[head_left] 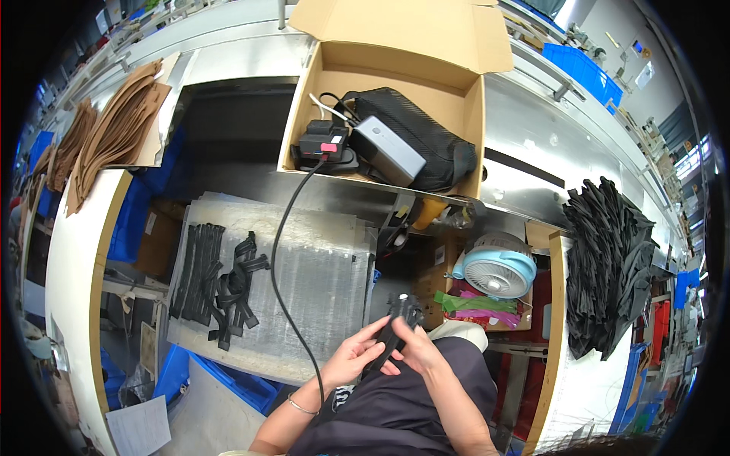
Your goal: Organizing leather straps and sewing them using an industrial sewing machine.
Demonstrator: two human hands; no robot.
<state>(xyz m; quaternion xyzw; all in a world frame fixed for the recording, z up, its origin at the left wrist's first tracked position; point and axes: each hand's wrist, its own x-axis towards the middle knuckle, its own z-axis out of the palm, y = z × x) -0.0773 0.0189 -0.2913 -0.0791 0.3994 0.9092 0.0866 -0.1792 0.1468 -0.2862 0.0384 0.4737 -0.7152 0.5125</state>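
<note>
Both my hands are above my lap, closed on a black fabric strip [389,343]. My left hand [356,356] pinches its near-left side between thumb and fingers. From the other side, my right hand [418,351] grips the strip, thumb toward the top. Just beyond my fingertips a small bunched black piece [407,307] stands out; whether it belongs to the same strip I cannot tell. To the left, on a worn metal plate [312,243], lie a row of flat black strips [198,270] and a tangled pile of black strips [239,289].
A cardboard box [483,114] behind holds a power bank [388,150], a black pouch and devices; its black cable [280,281] hangs across the plate toward my left wrist. Rightward are a blue fan [498,272] and black fabric pieces [608,266]. Brown strips [118,125] lie far left.
</note>
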